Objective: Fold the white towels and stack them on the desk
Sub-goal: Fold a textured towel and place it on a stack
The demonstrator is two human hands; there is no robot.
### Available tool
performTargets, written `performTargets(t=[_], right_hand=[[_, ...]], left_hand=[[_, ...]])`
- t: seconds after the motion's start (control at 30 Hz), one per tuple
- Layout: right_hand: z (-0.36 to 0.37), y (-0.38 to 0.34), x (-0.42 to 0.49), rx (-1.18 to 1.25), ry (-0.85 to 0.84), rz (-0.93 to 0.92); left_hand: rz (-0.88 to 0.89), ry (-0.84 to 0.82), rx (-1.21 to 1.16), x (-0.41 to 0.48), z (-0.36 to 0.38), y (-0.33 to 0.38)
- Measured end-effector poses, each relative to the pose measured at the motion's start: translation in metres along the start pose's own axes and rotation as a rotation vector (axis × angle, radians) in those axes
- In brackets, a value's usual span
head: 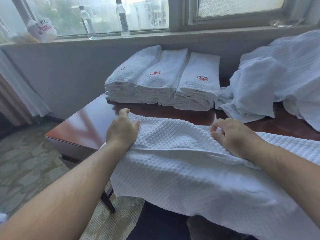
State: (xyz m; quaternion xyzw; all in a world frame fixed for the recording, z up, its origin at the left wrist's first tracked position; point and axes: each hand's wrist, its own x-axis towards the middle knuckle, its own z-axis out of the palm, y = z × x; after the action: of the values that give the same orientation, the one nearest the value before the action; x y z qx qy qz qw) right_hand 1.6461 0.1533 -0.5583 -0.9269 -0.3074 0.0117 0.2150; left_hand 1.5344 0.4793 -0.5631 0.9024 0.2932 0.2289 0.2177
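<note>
Folded stacks (162, 82), loose pile (270, 78) and two bottles (123, 18) lie beyond towel (181, 153).

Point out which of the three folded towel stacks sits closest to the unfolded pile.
The right-hand stack, the one nearest the right edge of the row. Its side lies against the crumpled unfolded pile, while the middle stack and left stack sit farther away.

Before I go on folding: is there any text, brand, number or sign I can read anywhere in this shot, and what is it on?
No text can be read.
Folded towel stacks: red embroidered emblems, a motif rather than legible letters.
Right bottle on the sill: dark label, print too small to read.
Left bottle: no label text legible.
Plastic bag on the sill: red and dark print, crumpled and too blurred to read.
</note>
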Motion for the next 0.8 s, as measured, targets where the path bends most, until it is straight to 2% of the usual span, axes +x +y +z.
performTargets(t=[0.2,0.33,0.43,0.53,0.6,0.73,0.8], right_hand=[[-0.007,0.004,0.025,-0.014,0.076,0.040],[-0.013,-0.009,0.020,-0.122,0.044,0.118],[-0.001,-0.023,-0.007,-0.213,-0.126,0.172],[0.011,-0.028,-0.027,-0.262,-0.244,0.136],[0.010,-0.029,-0.025,-0.251,-0.237,0.149],[0.015,-0.028,-0.019,-0.258,-0.217,0.061],[0.021,-0.024,-0.018,-0.281,-0.193,0.041]], left_hand=[[0.040,-0.027,-0.053,0.031,0.015,0.014],[0.007,-0.056,-0.101,0.049,0.013,0.007],[-0.055,-0.047,-0.238,0.058,0.005,-0.007],[-0.107,-0.177,-0.310,0.060,-0.002,-0.018],[-0.062,-0.201,-0.234,0.059,-0.007,-0.018],[0.064,-0.123,0.112,0.051,-0.012,-0.011],[0.065,-0.103,0.109,0.048,-0.012,-0.012]])
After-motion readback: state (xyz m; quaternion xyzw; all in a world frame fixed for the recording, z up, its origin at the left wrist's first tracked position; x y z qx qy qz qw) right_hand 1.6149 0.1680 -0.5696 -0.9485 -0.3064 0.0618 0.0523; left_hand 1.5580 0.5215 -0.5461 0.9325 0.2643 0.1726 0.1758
